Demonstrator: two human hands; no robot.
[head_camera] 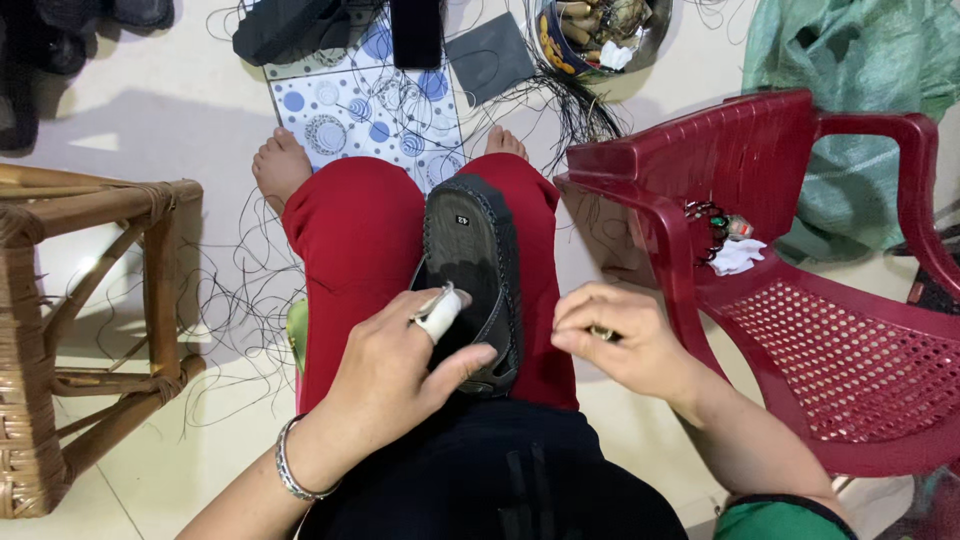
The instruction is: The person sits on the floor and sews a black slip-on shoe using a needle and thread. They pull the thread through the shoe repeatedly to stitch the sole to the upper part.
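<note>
Head view: left hand (400, 365) grips black stitched shoe (472, 275), sole up; right hand (615, 340) pinches something small.

A small rectangular white label (462, 219) sits on the black shoe sole (470, 270) lying on the lap. A dark phone screen (416, 32) lies on the floor ahead, near the feet.

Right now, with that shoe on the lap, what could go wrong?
1. The shoe lies sole up on the red knees, steadied only by the left hand; it might slide off.
2. The right hand pinches a small tool, too hidden to identify; if sharp, it could prick the left hand close by, where one finger is already wrapped in white.
3. Loose black threads trail over the floor around the bare feet and could snag.
</note>
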